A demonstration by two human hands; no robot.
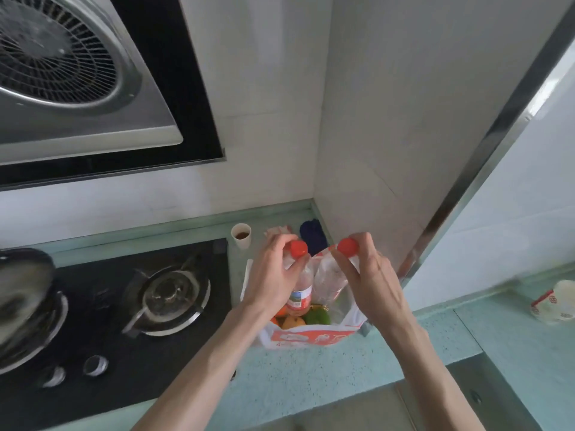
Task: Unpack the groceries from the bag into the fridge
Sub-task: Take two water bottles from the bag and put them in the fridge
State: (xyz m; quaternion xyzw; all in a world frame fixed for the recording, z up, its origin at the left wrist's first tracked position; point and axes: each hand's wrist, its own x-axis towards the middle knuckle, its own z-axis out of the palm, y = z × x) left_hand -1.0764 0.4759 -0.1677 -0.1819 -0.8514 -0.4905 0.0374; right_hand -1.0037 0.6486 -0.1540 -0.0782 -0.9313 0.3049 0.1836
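A white and orange plastic bag [311, 335] stands open on the pale green counter [311, 377]. Two clear bottles with red caps stick up out of it. My left hand [273, 275] grips the left bottle [300, 293] by its neck just under the cap. My right hand [370, 275] grips the right bottle [329, 275] the same way. Under the bottles, inside the bag, lie a green fruit [317, 317] and orange and yellow fruit [292, 321]. No fridge is visible.
A black gas hob [130, 309] lies left of the bag, with a pan [21, 293] on its left burner. A paper cup [241, 235] and a dark blue cloth [312, 236] sit behind the bag in the wall corner. A white jar [555, 301] stands far right.
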